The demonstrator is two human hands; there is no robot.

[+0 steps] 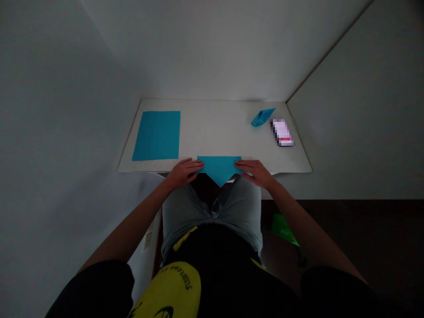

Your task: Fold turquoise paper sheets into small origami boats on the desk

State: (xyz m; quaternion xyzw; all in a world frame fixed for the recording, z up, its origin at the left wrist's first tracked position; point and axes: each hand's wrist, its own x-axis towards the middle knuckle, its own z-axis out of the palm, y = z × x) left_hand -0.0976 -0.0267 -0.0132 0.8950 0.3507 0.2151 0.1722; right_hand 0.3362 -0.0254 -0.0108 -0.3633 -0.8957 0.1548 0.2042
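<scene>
A blue sheet of paper folded into a downward-pointing triangle (219, 168) lies at the near edge of the white desk (215, 137), its tip hanging over the edge. My left hand (183, 172) presses flat on its left corner with fingers stretched out. My right hand (255, 172) lies flat on its right corner, fingers also extended. Neither hand grips the paper; both rest on top of it.
A flat blue sheet (157, 135) lies at the desk's left. A small folded blue paper boat (262, 117) sits at the back right, beside a pixelated phone-like object (282, 132). Walls close in left, back and right. A green item (283, 229) lies on the dark floor.
</scene>
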